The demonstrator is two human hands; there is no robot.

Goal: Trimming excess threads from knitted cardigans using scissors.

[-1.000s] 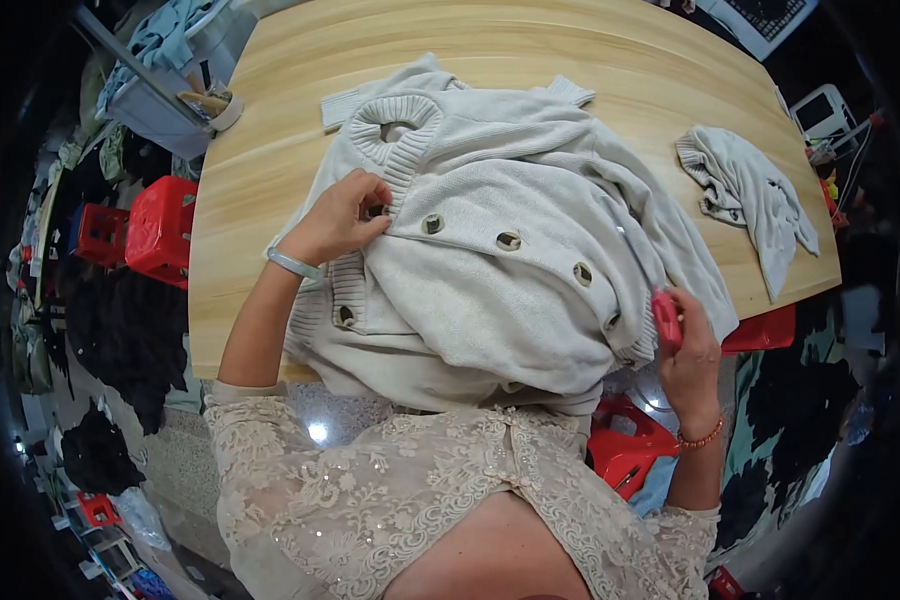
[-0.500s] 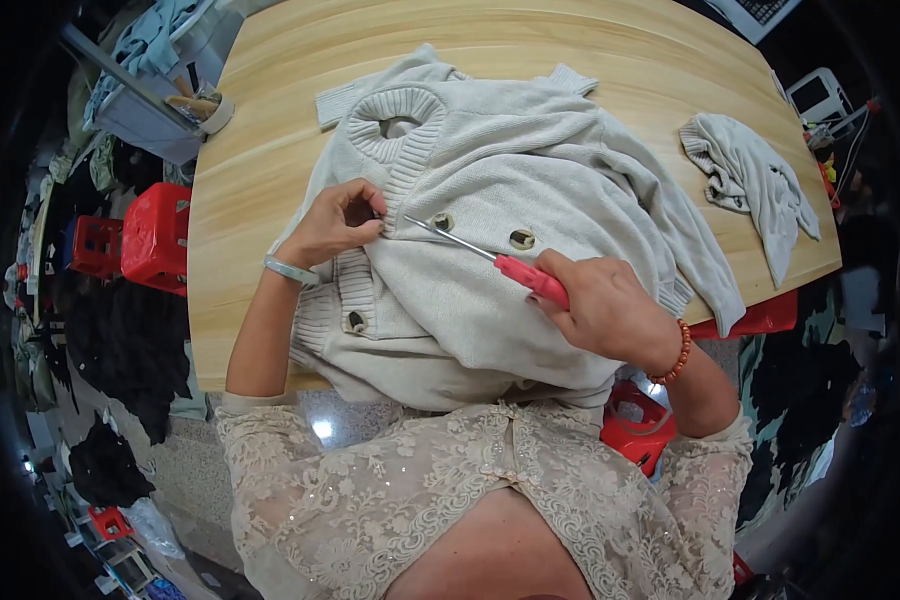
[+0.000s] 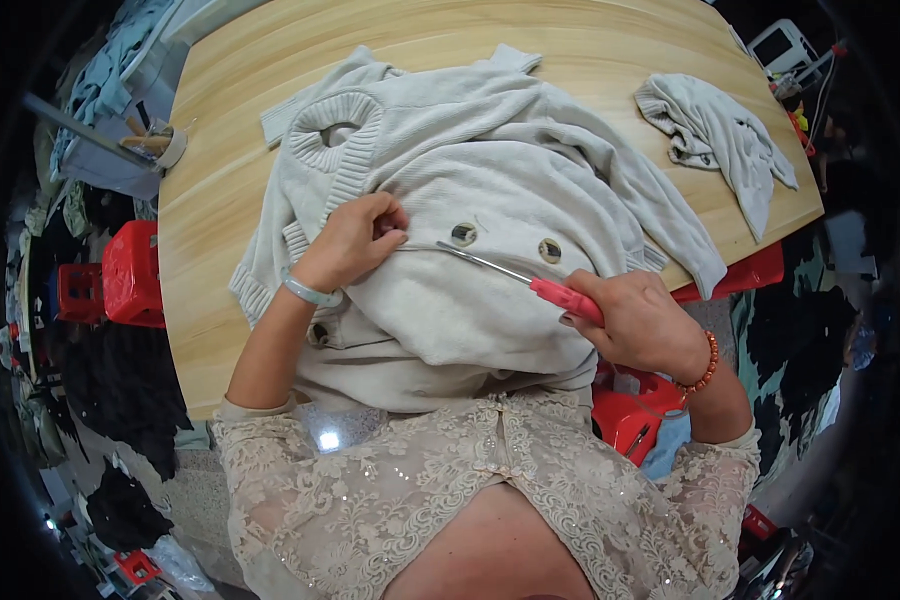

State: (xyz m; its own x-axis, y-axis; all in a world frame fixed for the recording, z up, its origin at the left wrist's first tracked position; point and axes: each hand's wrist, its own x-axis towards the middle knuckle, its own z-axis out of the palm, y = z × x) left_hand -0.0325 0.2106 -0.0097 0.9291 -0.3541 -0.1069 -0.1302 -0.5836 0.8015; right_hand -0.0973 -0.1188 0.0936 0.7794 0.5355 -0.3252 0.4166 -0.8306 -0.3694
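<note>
A light grey knit cardigan (image 3: 460, 315) with a ribbed collar lies bunched on the table in front of me. My left hand (image 3: 355, 240) is closed in a pinch on its front edge, below the ribbed band. My right hand (image 3: 645, 318) grips a red-handled tool (image 3: 566, 299) with a thin metal shaft. The shaft points left, and its tip lies over the knit a short way from my left fingertips. Two round dark-and-pale buttons, a left button (image 3: 464, 234) and a right button (image 3: 549, 250), sit just beyond the shaft. The tip's exact shape is too small to tell.
The wooden table (image 3: 220, 110) carries a smaller bunched grey knit piece (image 3: 715, 140) at the right. A tub of tools (image 3: 167, 148) stands at the left edge. Red stools, one at the left (image 3: 132, 275) and one at the lower right (image 3: 630, 415), flank the table.
The view has shifted, with the table sitting further left. My right hand has drawn the tool back, so its tip is farther from my left fingers. My left hand still pinches the cardigan edge.
</note>
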